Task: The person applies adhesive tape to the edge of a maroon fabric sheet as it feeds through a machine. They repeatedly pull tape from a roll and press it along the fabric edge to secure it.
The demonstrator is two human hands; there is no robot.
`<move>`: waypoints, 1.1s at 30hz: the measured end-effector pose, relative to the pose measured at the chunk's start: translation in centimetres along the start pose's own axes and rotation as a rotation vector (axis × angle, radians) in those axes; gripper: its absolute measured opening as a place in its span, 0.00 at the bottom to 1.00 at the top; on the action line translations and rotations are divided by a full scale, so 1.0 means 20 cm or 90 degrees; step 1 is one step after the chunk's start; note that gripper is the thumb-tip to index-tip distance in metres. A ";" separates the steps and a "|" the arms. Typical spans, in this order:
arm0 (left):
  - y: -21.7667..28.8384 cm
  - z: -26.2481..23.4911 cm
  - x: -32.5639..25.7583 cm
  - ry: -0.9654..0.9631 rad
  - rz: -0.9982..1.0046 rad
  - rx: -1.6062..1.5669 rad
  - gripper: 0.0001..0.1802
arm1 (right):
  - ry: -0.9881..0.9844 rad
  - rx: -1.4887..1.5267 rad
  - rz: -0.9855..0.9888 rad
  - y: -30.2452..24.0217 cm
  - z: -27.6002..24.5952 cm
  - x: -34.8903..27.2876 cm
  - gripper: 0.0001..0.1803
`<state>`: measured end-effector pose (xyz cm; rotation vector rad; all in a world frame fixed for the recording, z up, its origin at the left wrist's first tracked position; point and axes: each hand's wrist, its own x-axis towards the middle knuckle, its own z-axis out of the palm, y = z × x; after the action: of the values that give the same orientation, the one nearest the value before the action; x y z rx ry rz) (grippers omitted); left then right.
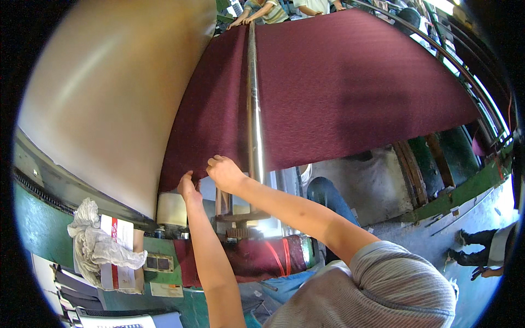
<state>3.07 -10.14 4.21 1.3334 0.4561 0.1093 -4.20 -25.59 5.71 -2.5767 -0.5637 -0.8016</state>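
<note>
R grip (pixel 223 172) + L grip (pixel 189 187) at near edge of maroon cloth (pixel 328 93), fingertips part hidden

R grip was curled tight on the cloth's near L corner area; its knuckles hid the fingertips, so exact pinch was unclear. L grip sat just L of it, fingers up at the same edge; couldn't tell if they'd closed on the cloth or only touched it. Cloth spread fwd and R of both grips, far edge partly cut off at top of view. Metal bar (pixel 252 93) ran fwd from just R of the R grip, its near part partly covered by the R forearm. Big tan drum (pixel 115 98) stood L of the L grip, top out of frame. Way fwd, striped-sleeve co-worker's hands (pixel 249 19) were by the bar's far end, head cut off; white-clad co-worker (pixel 316 7) next to them, also cropped. Below the grips, maroon roll (pixel 254 258) w/ red bands, partly behind the L forearm. Box (pixel 124 232) lower L of the L grip, half under crumpled white rag (pixel 90 238).
</note>
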 end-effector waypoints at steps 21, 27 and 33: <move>0.05 -0.01 -0.04 0.140 -0.006 -0.031 0.02 | -0.036 -0.062 0.062 0.01 -0.02 0.01 0.09; 0.02 -0.02 -0.01 0.182 -0.005 -0.056 0.09 | -0.031 -0.029 -0.024 0.01 -0.01 0.00 0.06; -0.05 -0.01 0.02 -0.260 -0.012 0.004 0.09 | -0.034 0.011 -0.033 -0.01 0.00 0.01 0.06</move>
<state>3.12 -9.99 3.17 1.3170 0.1222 -0.1780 -4.12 -25.24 5.84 -2.5838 -0.6529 -0.7437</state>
